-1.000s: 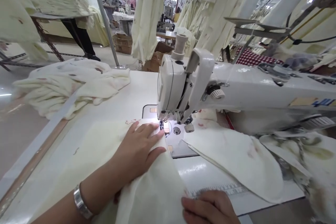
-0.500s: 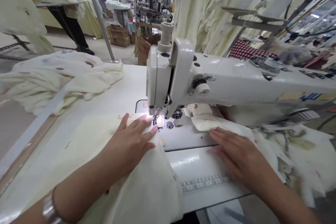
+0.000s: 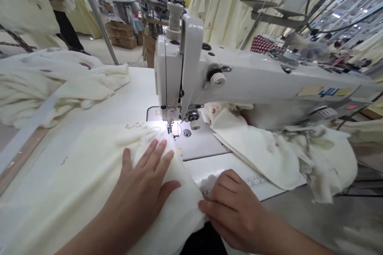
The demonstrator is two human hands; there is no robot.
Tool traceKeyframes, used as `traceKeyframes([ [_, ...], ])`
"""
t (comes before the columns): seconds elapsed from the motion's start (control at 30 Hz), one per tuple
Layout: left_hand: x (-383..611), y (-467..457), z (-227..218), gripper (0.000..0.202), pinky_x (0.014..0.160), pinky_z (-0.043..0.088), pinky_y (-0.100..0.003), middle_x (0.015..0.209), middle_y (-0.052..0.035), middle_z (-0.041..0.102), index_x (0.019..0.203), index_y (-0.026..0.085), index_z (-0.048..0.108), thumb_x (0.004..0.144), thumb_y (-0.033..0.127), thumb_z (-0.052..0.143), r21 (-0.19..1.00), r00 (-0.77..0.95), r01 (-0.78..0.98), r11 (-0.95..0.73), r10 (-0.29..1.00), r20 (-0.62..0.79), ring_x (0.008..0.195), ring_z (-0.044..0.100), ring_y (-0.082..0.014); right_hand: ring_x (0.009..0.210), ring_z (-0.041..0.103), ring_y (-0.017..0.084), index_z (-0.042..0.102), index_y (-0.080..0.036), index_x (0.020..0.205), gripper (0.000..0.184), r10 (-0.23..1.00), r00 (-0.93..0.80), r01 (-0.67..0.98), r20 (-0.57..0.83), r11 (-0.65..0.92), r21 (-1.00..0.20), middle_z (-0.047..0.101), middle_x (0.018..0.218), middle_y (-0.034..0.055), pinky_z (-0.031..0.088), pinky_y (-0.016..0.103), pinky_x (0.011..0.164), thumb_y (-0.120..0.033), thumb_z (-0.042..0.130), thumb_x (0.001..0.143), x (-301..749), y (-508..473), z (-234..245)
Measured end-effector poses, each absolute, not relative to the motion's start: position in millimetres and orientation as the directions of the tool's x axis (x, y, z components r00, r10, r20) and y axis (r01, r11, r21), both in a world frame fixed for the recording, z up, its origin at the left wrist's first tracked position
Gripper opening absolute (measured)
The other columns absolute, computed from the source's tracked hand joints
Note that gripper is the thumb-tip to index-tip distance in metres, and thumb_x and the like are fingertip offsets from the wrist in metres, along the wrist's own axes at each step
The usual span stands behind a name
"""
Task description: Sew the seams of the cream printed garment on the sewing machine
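Observation:
My left hand [image 3: 143, 183] lies flat with fingers spread on a cream fabric piece [image 3: 89, 167], a short way in front of the needle and presser foot [image 3: 170, 126] of the white sewing machine [image 3: 239, 75]. My right hand [image 3: 233, 207] is at the near table edge, fingers curled and pinching the fabric's right edge beside the printed ruler strip [image 3: 254, 181]. The fabric's far edge reaches the lit needle area.
Another cream fabric piece [image 3: 263, 151] lies under the machine arm at right. A pile of cream garments [image 3: 54, 83] sits at the table's left back. Hanging cream cloth [image 3: 221, 4], cardboard boxes [image 3: 119, 34] and a standing person's legs [image 3: 64, 32] are behind.
My right hand left the fabric under the machine arm and came to the near edge, gripping the front fabric. My left hand slid back from the needle toward me.

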State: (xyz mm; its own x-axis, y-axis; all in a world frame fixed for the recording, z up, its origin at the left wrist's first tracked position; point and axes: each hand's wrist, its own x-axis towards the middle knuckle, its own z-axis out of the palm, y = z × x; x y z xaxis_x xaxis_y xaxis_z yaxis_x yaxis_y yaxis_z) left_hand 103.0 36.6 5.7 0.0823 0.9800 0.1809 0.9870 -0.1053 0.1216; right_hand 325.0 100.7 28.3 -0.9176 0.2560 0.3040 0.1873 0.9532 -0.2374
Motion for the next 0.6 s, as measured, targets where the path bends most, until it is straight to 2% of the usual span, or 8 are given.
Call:
traceKeyframes([
  [0.13, 104, 33, 1, 0.046, 0.095, 0.023, -0.073, 0.144, -0.0155, 0.037, 0.127, 0.019, 0.046, 0.092, 0.045, 0.034, 0.138, 0.07, 0.985, -0.099, 0.977, 0.202, 0.132, 0.032, -0.0367, 0.066, 0.046, 0.016, 0.061, -0.017, 0.095, 0.018, 0.251, -0.914, 0.172, 0.32, 0.952, -0.254, 0.059, 0.07, 0.0023, 0.036, 0.033, 0.063, -0.013, 0.047, 0.086, 331, 105, 28],
  [0.27, 100, 32, -1, 0.047, 0.097, 0.02, -0.072, 0.146, -0.0152, 0.034, 0.13, 0.019, 0.045, 0.091, 0.045, 0.037, 0.145, 0.095, 0.981, -0.128, 0.973, 0.211, 0.133, 0.032, -0.0366, 0.082, 0.056, 0.017, 0.062, -0.016, 0.098, 0.017, 0.183, -0.93, 0.114, 0.319, 0.968, -0.222, 0.069, 0.093, 0.0043, 0.042, 0.032, 0.069, -0.012, 0.05, 0.087, 327, 106, 33],
  [0.33, 91, 37, 0, 0.049, 0.1, 0.018, -0.07, 0.145, -0.0152, 0.035, 0.131, 0.019, 0.044, 0.091, 0.046, 0.038, 0.157, 0.118, 0.976, -0.153, 0.97, 0.212, 0.132, 0.032, -0.0362, 0.086, 0.058, 0.016, 0.063, -0.017, 0.101, 0.02, 0.151, -0.939, 0.094, 0.308, 0.977, -0.192, 0.071, 0.098, 0.0035, 0.044, 0.031, 0.071, -0.011, 0.049, 0.088, 321, 108, 36],
  [0.5, 51, 70, 8, 0.052, 0.104, 0.018, -0.063, 0.142, -0.017, 0.04, 0.131, 0.018, 0.043, 0.091, 0.051, 0.036, 0.193, 0.192, 0.956, -0.219, 0.97, 0.152, 0.131, 0.035, -0.033, 0.083, 0.055, 0.018, 0.063, -0.016, 0.105, 0.022, 0.112, -0.962, 0.077, 0.249, 0.987, -0.144, 0.068, 0.112, 0.0058, 0.044, 0.034, 0.07, -0.014, 0.049, 0.087, 298, 122, 31],
  [0.6, 27, 96, 14, 0.054, 0.105, 0.017, -0.06, 0.138, -0.0161, 0.044, 0.13, 0.019, 0.044, 0.09, 0.054, 0.036, 0.191, 0.245, 0.946, -0.261, 0.964, 0.103, 0.127, 0.039, -0.0323, 0.078, 0.052, 0.017, 0.064, -0.016, 0.1, 0.02, 0.106, -0.951, 0.079, 0.291, 0.992, -0.103, 0.067, 0.113, 0.0042, 0.039, 0.035, 0.065, -0.014, 0.05, 0.086, 279, 136, 25],
])
